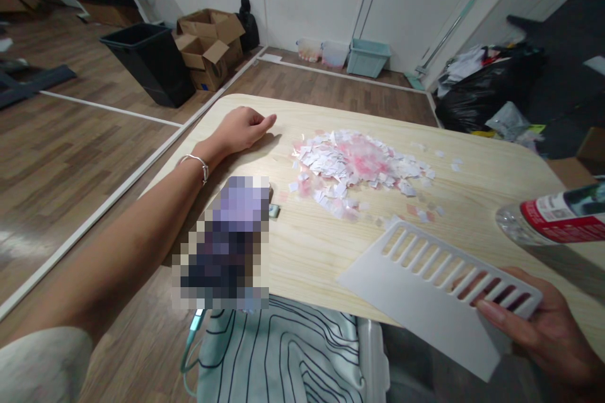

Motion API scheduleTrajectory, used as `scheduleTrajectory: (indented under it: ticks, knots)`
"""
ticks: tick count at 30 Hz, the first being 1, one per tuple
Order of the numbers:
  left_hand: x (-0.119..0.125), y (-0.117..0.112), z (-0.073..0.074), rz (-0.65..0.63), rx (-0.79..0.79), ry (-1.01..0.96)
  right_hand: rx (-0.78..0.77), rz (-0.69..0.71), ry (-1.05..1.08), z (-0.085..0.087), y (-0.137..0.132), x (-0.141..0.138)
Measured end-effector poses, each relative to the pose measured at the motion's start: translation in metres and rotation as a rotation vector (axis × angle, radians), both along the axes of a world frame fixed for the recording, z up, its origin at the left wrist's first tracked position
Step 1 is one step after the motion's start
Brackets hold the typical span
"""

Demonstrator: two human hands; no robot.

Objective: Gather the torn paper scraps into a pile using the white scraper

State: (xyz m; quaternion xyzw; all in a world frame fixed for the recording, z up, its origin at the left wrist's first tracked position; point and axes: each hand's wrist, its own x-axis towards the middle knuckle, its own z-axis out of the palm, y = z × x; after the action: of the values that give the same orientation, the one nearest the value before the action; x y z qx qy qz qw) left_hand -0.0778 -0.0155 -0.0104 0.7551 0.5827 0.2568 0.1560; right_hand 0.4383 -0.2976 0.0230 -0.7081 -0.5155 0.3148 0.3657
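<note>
My right hand (543,321) is wrapped round the slotted handle of a white plastic scraper (425,299), thumb on its near face. The scraper is tilted above the table's near edge, its free end pointing left. On the far left of the light wood table (302,252) rests my left hand (243,128), fingers curled under and thumb stretched to the right. Nothing shows in it. To its right lies a loose heap of small white and pink paper pieces (350,160), with stray bits around it. The scraper is apart from the heap.
A pixelated, phone-shaped object (227,236) lies at the table's left near edge, with a cable (193,324) below. A bottle with a red label (558,217) stands at the right. Beyond are a black bin (151,66), cardboard boxes (208,44), tubs (368,58) and black bags (491,88).
</note>
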Motion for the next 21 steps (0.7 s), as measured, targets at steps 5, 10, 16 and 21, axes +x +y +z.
scheduleTrajectory:
  ticks: [5,10,16,21]
  knots:
    - [-0.0012,0.0001,-0.0001,-0.012,0.0,-0.034,0.005,0.01,-0.029,0.0004,0.0002,-0.0003]
    - [-0.0028,0.0004,-0.0013,-0.024,-0.002,-0.065,0.012,0.037,-0.049,-0.0001,0.0005,0.0008]
    - [-0.0021,0.0001,-0.0007,-0.013,0.004,-0.078,0.013,0.082,-0.121,-0.0009,0.0002,-0.0007]
    - [-0.0021,0.0003,-0.0008,-0.016,0.002,-0.064,-0.004,0.111,-0.104,0.0003,-0.0001,0.0012]
